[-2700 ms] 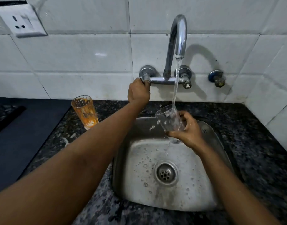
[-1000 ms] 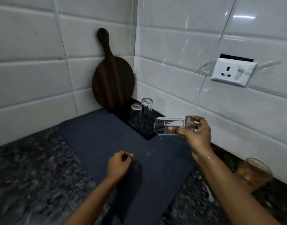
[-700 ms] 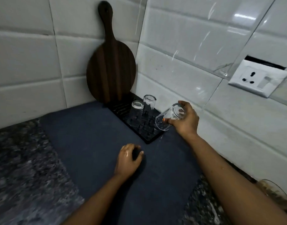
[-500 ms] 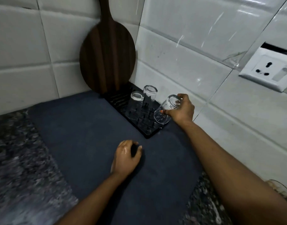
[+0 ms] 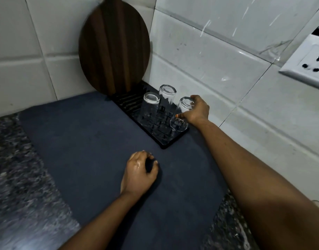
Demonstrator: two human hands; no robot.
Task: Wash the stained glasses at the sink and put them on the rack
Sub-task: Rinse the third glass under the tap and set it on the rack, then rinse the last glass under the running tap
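Black rack (image 5: pixel 166 141), corner at 12 o'clock: two clear glasses (image 5: pixel 149 110) inverted; a third glass (image 5: pixel 181 115), mouth down, tilted at its near end, grasped by right hand (image 5: pixel 197 110). Left hand (image 5: pixel 139 173): wet, fingers loosely curled, holding nothing, resting on dark mat (image 5: pixel 83 141) at 6 o'clock. Round wooden board (image 5: pixel 113 46) leans on tiles behind rack.

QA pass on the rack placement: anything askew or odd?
The glass in the right hand is tilted, not yet upright like the two inverted glasses on the rack. Nothing else stands out.

left hand (image 5: pixel 139 173): wet, fingers loosely curled, holding nothing, forearm reaching forward | right hand (image 5: pixel 196 110): arm stretched far forward, fingers and thumb curled round an upturned glass (image 5: pixel 181 114)
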